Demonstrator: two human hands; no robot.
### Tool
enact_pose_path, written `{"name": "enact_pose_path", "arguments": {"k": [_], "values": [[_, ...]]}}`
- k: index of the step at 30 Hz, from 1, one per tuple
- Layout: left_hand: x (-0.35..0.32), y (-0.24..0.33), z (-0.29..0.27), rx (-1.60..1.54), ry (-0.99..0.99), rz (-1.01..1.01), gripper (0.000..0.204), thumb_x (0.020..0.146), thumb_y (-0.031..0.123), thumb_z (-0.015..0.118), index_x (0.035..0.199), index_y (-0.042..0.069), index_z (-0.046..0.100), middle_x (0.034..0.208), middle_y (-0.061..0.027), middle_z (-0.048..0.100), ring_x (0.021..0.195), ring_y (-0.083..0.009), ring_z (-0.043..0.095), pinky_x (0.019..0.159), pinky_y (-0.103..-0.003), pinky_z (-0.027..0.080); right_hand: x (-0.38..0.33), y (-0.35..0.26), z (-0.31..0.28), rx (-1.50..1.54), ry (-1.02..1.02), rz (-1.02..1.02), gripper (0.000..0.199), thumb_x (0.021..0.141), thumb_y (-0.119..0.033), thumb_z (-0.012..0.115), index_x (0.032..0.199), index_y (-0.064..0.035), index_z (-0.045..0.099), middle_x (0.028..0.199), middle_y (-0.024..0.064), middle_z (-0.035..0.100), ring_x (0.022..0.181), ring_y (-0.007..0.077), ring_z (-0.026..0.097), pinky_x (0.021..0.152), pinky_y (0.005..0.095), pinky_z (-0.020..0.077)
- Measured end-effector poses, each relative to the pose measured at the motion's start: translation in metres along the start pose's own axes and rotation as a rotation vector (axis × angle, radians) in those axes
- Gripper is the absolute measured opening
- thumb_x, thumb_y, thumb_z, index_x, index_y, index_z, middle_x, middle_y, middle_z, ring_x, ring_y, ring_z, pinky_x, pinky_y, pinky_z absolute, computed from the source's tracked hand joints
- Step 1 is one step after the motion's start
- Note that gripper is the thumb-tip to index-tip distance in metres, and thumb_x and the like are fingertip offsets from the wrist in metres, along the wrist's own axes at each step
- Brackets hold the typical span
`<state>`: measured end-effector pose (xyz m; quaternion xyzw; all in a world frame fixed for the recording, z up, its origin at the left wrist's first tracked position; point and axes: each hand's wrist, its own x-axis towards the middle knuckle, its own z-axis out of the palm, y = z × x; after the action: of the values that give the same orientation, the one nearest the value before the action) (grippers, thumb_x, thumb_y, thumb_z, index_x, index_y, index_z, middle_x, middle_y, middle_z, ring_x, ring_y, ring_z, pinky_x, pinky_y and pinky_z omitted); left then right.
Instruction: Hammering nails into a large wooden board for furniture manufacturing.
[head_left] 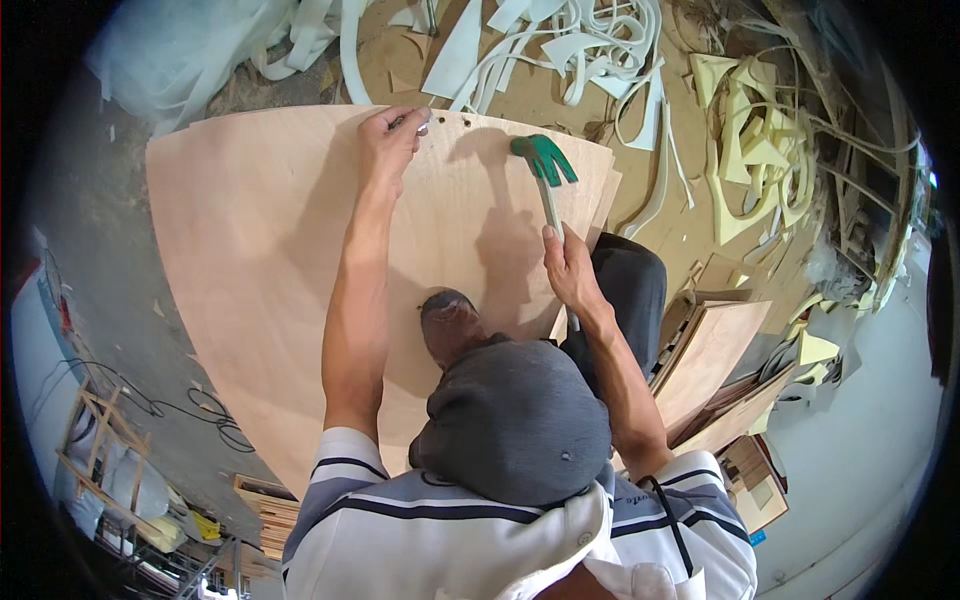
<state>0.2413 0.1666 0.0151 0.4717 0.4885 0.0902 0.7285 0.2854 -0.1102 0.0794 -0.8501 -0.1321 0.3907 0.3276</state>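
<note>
Plywood sheet (pixel 260 270), large, pale and curved at its far edge, lies flat across the middle of the view, and both arms of the person reach over it. The left hand (pixel 392 135) is at the far edge of the sheet, and its grip is narrow: the fingertips pinch something small and grey (pixel 424 125), too small to tell what it is, just beside two little dark holes (pixel 455 118) in the wood. The right hand (pixel 568 268) is closed around the pale handle of a hammer (pixel 545 165). The green head of the hammer is up above the sheet, right of the left hand and apart from it, and it throws a dark shadow on the plywood.

Between the arms, a brown shoe (pixel 450 322) presses on the sheet, and a knee in dark trousers (pixel 630 285) rests at the right edge of it. A grey cap (pixel 515 420) and a striped shirt fill the lower part of the picture.

Behind the sheet, white foam strips (pixel 560 45) lie in a loose pile on brown board, and yellow foam offcuts (pixel 755 140) lie further to the right. Some smaller plywood boards (pixel 715 355) are stacked on the right side, near the right elbow. On the left, the grey floor (pixel 90 230) carries a black cable (pixel 210 410) and a wooden frame (pixel 95 430).
</note>
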Motion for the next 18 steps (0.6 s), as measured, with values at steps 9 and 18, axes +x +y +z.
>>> {"name": "enact_pose_path", "arguments": {"k": [9, 18], "values": [[-0.007, -0.011, 0.011, 0.607, 0.074, 0.479, 0.022, 0.078, 0.019, 0.067, 0.089, 0.001, 0.070, 0.076, -0.0107, 0.068, 0.064, -0.0166, 0.062, 0.063, -0.028, 0.048, 0.006, 0.001, 0.004, 0.009, 0.037, -0.051, 0.038, 0.095, -0.031, 0.043, 0.081, 0.0042, 0.046, 0.056, 0.0150, 0.040, 0.053, 0.0205, 0.040, 0.051, 0.0383, 0.0368], [0.005, 0.006, 0.006, 0.791, -0.036, 0.539, 0.023, 0.074, 0.024, 0.070, 0.086, 0.004, 0.071, 0.073, -0.0144, 0.067, 0.066, -0.0238, 0.065, 0.063, -0.031, 0.049, 0.006, 0.000, -0.006, -0.055, 0.018, -0.045, 0.042, 0.094, -0.034, 0.045, 0.082, 0.0053, 0.047, 0.057, 0.0209, 0.044, 0.054, 0.0280, 0.045, 0.055, 0.0406, 0.0394]]}}
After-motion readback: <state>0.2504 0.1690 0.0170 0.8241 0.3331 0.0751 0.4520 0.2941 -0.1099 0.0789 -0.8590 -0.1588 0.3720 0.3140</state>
